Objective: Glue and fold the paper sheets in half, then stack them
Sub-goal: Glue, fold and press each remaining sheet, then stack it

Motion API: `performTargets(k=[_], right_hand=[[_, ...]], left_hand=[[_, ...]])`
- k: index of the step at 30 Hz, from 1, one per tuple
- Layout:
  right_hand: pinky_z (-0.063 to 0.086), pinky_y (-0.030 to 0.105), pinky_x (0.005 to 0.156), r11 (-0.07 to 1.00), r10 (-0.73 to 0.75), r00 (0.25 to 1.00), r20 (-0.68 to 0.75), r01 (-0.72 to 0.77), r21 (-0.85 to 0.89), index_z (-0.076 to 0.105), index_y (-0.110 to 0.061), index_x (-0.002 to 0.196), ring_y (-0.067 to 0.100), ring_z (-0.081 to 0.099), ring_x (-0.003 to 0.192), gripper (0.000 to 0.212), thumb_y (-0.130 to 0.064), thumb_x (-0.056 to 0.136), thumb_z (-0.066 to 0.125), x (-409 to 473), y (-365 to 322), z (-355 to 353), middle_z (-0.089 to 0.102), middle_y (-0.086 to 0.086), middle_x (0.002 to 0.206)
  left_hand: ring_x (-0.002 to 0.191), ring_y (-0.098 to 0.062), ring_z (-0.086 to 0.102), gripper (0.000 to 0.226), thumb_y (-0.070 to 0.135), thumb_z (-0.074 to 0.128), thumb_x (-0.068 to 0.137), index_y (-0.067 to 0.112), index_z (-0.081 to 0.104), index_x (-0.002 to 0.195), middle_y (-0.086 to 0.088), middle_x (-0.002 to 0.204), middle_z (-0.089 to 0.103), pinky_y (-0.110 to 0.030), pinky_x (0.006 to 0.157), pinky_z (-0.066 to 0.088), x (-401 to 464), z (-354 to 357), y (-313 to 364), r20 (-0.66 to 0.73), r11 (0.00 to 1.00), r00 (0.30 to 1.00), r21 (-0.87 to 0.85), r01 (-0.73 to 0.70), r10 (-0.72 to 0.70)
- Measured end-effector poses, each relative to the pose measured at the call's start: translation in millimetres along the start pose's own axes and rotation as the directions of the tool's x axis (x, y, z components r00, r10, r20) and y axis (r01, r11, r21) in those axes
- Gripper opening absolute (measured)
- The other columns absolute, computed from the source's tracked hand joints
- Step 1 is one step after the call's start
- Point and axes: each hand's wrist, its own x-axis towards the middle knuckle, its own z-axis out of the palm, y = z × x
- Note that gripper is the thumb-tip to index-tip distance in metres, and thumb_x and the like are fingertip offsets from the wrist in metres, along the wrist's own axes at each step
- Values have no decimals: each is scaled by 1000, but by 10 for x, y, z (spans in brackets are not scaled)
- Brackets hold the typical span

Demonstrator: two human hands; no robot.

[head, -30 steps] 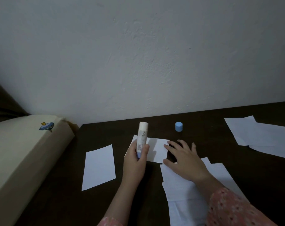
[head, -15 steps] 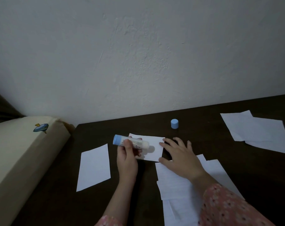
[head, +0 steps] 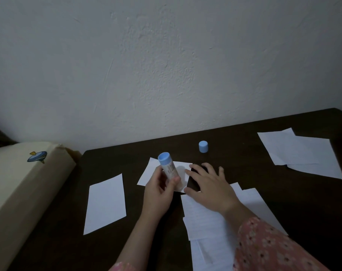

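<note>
The left hand (head: 158, 190) grips the white glue stick with blue base (head: 168, 167) tip-down over the small white paper sheet (head: 164, 174) on the dark counter (head: 264, 192), probably to spread glue, while the flat, open right hand (head: 207, 182) steadies its right edge.

Dark print runs along the white body of the glue stick (head: 169, 169), too blurred to read; no other lettering or numbers are legible anywhere.

Bare tabletop (head: 244, 169) lies between the cap (head: 203, 146) and right-hand sheets (head: 299, 153); a box (head: 19, 192) walls the left edge.
</note>
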Motion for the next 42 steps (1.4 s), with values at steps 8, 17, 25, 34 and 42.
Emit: performTargets(k=[8,17,25,34,42], right_hand=[[-1,59,116,1000,5,1000,16,-5,-19,19,-37,151,20,-1,148,63,-60,94,37,11,-12,-14,7,-12,161],[-2,59,115,1000,20,999,38,-19,-8,21,-36,150,21,-3,148,67,-66,92,34,11,-13,-25,7,-12,160],[-3,59,115,999,41,999,36,-40,-19,19,-39,150,21,-5,148,64,-59,93,41,24,-20,-5,5,-13,161],[-3,58,115,998,55,998,31,-53,-41,16,-41,150,21,-7,149,64,-60,94,39,18,-41,-7,2,-14,161],[-3,59,115,997,57,998,30,-55,-54,16,-41,150,21,-8,149,65,-61,94,38,26,-47,3,1,-13,161]], left_hand=[[92,12,55,30,25,60,91,48,45,104,30,100,54,-3,68,44,10,-6,-26,62,997,998,70,-19,14],[92,12,52,33,25,59,92,44,44,113,30,99,52,-9,68,41,78,-30,-38,143,993,990,118,-6,-11],[114,-8,49,49,25,61,91,28,45,138,10,129,53,-27,92,44,154,-185,-135,85,988,992,131,79,-90],[104,-2,47,53,23,58,93,30,40,142,6,133,51,-21,80,41,243,-423,-249,-12,985,993,127,116,-116],[121,-15,46,53,18,58,93,27,40,142,0,140,49,-30,93,40,253,-593,-262,-106,983,983,97,158,-148]])
